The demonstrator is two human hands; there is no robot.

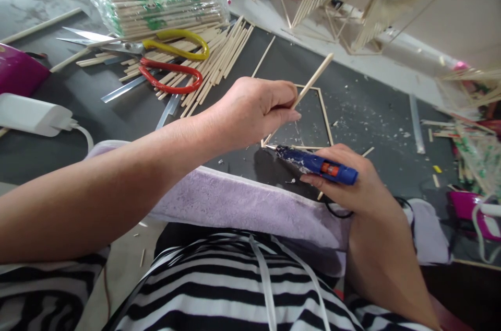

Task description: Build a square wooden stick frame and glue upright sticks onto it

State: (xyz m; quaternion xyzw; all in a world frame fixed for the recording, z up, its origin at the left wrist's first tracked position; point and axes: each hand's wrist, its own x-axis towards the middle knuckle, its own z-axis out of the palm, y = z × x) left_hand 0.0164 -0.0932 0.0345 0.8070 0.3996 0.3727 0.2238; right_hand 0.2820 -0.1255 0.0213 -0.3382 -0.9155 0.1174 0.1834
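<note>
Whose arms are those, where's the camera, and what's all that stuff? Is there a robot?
There's no robot here, just a person using two bare hands. The camera sits on that person's head, looking forward and down, so you see roughly what they see. It's only one picture.

The left hand holds a thin wooden stick. The right hand holds a blue glue gun, its tip at a corner of a small stick frame.

That frame lies on a dark table. Farther left are scissors with one yellow and one red handle, lots of loose sticks, and a clear plastic bag with more sticks inside.
</note>
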